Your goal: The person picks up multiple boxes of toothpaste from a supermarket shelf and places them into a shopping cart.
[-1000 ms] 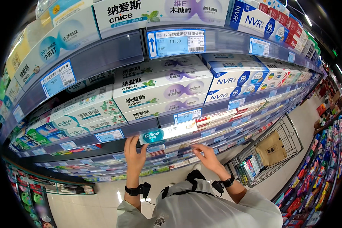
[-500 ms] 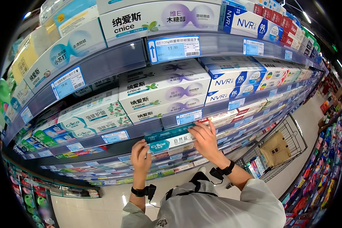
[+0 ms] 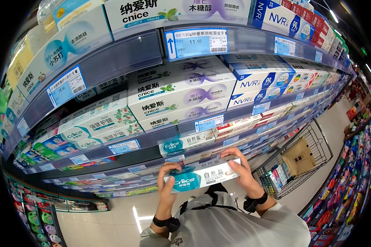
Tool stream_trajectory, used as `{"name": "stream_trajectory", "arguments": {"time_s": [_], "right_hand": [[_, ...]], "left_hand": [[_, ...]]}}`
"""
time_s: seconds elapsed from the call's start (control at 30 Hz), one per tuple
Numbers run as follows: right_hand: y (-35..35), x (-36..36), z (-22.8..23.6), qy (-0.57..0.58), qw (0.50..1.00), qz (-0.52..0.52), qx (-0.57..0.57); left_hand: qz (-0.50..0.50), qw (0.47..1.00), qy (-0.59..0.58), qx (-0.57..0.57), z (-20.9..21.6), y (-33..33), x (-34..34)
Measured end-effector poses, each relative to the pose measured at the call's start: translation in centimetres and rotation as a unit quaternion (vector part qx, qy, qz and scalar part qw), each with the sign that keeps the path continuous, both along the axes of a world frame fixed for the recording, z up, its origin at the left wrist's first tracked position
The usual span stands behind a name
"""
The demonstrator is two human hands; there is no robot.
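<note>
Left hand [image 3: 166, 183] and right hand [image 3: 245, 175] part-closed, gripping opposite ends of box [image 3: 208, 176], thumbs on front face. Box held clear of shelf [image 3: 151, 142], right end slightly higher.

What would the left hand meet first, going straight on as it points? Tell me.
The left hand, holding the white-and-teal rectangular cardboard box, would probably first meet the blue-and-white rectangular price label just ahead, though depth is unclear.
</note>
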State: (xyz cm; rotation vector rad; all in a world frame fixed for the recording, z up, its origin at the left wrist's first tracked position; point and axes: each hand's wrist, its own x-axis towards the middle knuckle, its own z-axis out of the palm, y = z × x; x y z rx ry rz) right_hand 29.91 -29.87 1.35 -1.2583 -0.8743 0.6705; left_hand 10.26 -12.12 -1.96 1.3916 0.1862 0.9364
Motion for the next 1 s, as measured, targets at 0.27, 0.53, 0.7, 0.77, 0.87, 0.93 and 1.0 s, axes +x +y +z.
{"name": "stream_trajectory", "arguments": {"time_s": [0.27,0.53,0.7,0.77,0.87,0.93,1.0], "right_hand": [[-2.3,0.9,-2.6,0.156,0.987,-0.026,-0.019],[-8.6,4.3,-5.1,0.202,0.967,-0.112,-0.106],[-11.1,3.3,-2.9,0.229,0.952,-0.071,-0.192],[-11.3,3.1,-2.1,0.212,0.963,0.021,-0.165],[-11.8,3.5,-2.8,0.194,0.966,0.073,-0.156],[-12.8,4.6,-2.9,0.183,0.968,0.092,-0.146],[-14.3,5.8,-2.7,0.152,0.977,0.086,-0.123]], "left_hand": [[-0.098,0.988,0.041,-0.11,-3.6,-1.7,1.4],[-0.269,0.889,0.135,-0.345,-6.8,-4.7,6.0],[-0.288,0.684,0.31,-0.594,-10.3,-6.9,10.4],[-0.315,0.68,0.322,-0.578,-12.9,-9.1,11.8],[-0.51,0.513,0.261,-0.64,-15.6,-10.7,13.8],[-0.54,0.518,0.252,-0.614,-17.5,-12.8,15.3],[-0.586,0.513,0.25,-0.575,-19.5,-14.0,17.1]]}}
